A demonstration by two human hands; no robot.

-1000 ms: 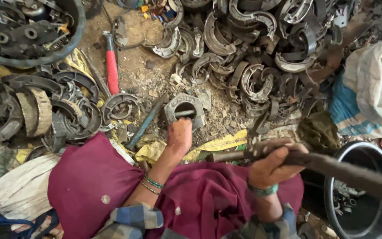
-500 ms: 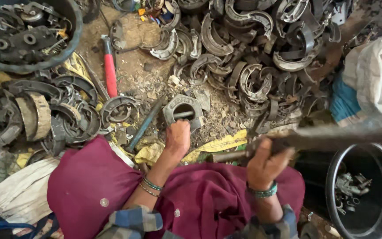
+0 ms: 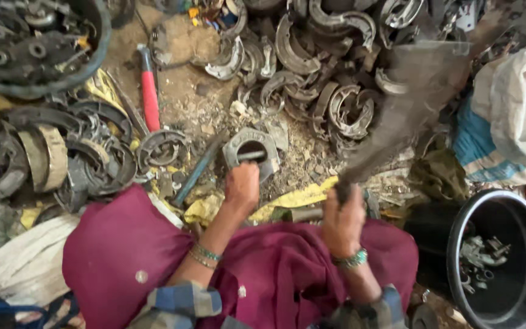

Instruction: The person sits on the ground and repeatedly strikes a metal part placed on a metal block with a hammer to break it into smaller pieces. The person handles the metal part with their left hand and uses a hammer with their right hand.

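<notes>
Raised since before, hammer point(image 3: 409, 116) blurs above brake shoes point(image 3: 348, 113).

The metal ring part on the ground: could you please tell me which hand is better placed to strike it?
Right. The right hand grips the long tool, raised and blurred. The left hand steadies something at the ring part.

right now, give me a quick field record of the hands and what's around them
left hand: grips a short metal pin set on a grey metal ring part
right hand: holds a long hammer, raised and motion-blurred
ground: brake shoes piled behind; red-handled tool at left
container: black bucket with small metal bits at right
</notes>
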